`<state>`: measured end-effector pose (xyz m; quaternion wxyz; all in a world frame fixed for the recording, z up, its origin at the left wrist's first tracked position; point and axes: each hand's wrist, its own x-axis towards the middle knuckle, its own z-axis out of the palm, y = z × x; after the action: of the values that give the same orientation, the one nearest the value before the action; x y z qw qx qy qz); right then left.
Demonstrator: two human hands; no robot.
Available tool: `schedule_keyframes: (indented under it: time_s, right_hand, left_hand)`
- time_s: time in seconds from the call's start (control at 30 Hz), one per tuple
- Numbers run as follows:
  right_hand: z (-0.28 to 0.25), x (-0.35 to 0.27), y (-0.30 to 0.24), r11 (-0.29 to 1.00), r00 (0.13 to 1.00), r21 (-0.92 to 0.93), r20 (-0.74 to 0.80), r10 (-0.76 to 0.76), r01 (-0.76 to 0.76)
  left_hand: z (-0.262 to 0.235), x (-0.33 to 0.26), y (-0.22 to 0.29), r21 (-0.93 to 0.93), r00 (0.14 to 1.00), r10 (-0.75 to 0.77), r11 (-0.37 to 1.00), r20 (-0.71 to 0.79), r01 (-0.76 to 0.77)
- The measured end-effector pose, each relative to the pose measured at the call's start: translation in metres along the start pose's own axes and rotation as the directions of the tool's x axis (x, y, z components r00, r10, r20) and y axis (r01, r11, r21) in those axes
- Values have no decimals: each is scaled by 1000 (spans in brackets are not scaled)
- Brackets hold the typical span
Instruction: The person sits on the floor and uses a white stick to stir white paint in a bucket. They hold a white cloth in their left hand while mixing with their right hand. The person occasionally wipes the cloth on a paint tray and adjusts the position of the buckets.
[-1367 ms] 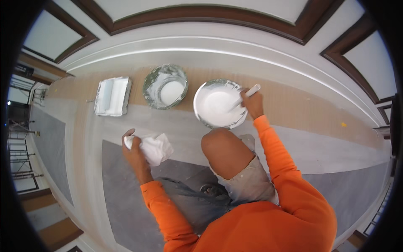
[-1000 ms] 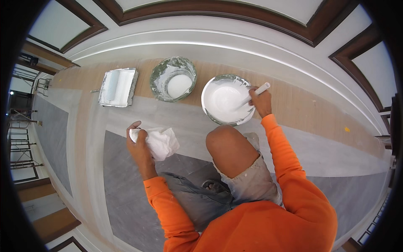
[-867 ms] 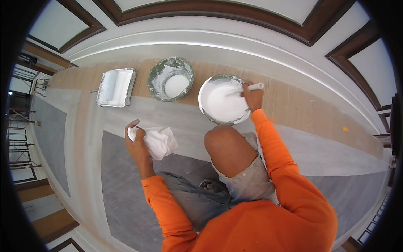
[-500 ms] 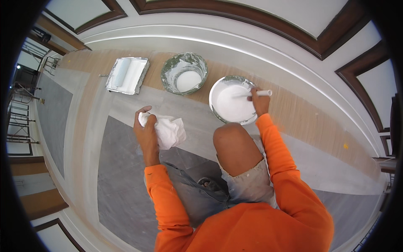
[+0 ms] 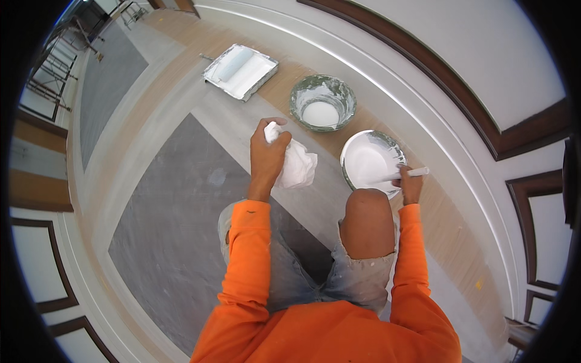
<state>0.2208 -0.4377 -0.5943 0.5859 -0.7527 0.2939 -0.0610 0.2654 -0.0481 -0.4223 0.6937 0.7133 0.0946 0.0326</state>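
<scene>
My left hand [image 5: 267, 160] is closed round a crumpled white cloth [image 5: 298, 167], held up over the floor between my knees and the paint tray. In my right hand [image 5: 411, 186] is a white stick [image 5: 417, 172], gripped near the rim of a round bucket [image 5: 392, 144]. This bucket contains white paint, and the stick slants down into it; its lower end is hidden by the paint. Just beyond my bare right knee, the bucket rests on the floor.
Farther left stands a second, paint-smeared green bucket [image 5: 342, 94] with white paint at its bottom. Past it lies a paint tray [image 5: 257, 88] bearing a pale roller [image 5: 236, 65]. A white wall with dark wooden mouldings [image 5: 423, 66] runs along the right. Scaffolding [image 5: 54, 75] stands far left.
The view has turned, so the buckets and tray appear farther right and slanted. The cloth stays in my left hand and the stick in my right, still in the paint.
</scene>
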Motion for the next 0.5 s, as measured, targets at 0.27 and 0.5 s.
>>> schedule_keyframes:
  time_s: [0.27, 0.5]
  right_hand:
    - [25, 0, -5, 997, 996, 44, -65, -61, 64]
    - [21, 14, -21, 968, 940, -91, -233, -248, 233]
  left_hand:
    - [3, 2, -4, 26, 1000, 30, 999, -1, -30]
    - [6, 4, -9, 3, 1000, 2, 1000, -13, -2]
